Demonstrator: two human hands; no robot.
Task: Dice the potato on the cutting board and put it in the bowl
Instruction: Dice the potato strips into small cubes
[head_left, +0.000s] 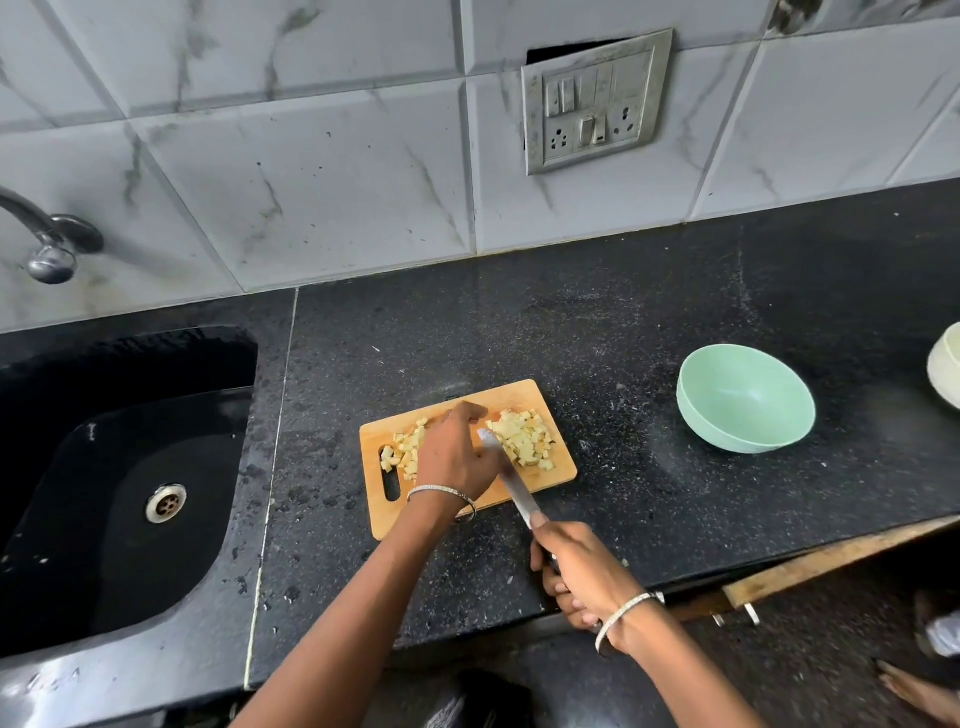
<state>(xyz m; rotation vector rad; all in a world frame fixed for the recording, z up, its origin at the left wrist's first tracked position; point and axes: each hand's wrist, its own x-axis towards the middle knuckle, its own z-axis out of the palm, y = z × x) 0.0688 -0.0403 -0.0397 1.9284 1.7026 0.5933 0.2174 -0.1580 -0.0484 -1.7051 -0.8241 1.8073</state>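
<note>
two piles: potato dice (524, 441) are lying on the cutting board (514, 395)
knife (511, 480): is pointing away and leftward between them
right hand (571, 566): is gripping its handle
left hand (457, 457): is resting over dice, grip unclear

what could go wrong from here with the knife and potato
1. The knife in the right hand lies close beside the left hand on the cutting board; a slip may nick a finger.
2. Some potato pieces sit near the board's left edge and may fall onto the counter.
3. The bowl stands apart to the right, so pieces may drop on the way.
</note>
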